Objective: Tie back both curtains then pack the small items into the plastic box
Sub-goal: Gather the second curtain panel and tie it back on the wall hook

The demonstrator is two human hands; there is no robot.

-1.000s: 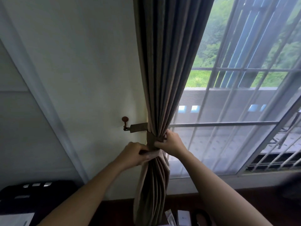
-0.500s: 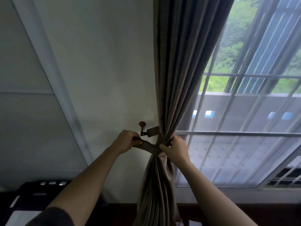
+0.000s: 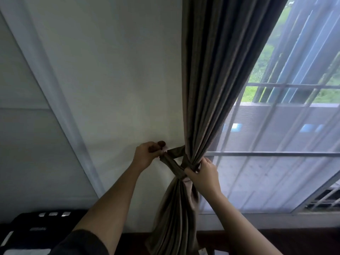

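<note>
Curtain-tying step: my left hand [image 3: 146,155] pinches the strap [image 3: 172,159] end right at the wall hook [image 3: 161,143], and my right hand [image 3: 203,174] grips the bunched curtain [image 3: 204,100] beside the window. Next I probably need to loop the strap end over the hook. The box isn't in view.

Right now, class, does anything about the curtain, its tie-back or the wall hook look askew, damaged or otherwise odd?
Nothing stands out. The tie-back wraps the gathered curtain, the left hand holds its end at the hook, and the right hand grips the bunched folds. No tear or spill shows.
</note>
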